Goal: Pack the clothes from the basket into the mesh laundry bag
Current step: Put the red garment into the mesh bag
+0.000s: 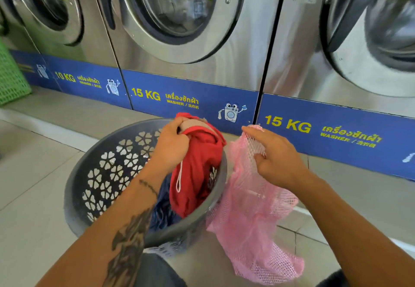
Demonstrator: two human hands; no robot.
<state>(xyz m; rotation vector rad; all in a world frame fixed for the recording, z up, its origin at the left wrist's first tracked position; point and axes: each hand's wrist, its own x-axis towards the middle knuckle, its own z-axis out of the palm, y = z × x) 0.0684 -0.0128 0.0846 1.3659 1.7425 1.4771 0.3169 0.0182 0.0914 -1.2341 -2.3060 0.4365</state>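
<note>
Two hands — left gripping red garment, right pinching mesh bag

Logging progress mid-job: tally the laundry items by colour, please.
Red: 1, garment, held by left hand
Blue: 1, garment in grey basket
Pink: 1, mesh bag, held by right hand
Total: 3

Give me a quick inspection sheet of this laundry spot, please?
Surface: pale tiled floor.
Job's things: grey basket with red garment and blue clothes; pink mesh bag hangs beside it.
Clutter: green basket at far left.
Hands: left hand grips the red garment; right hand pinches the bag's top.
Cables: nothing seen.
Surroundings: steel washers, blue 15 KG labels.
</note>
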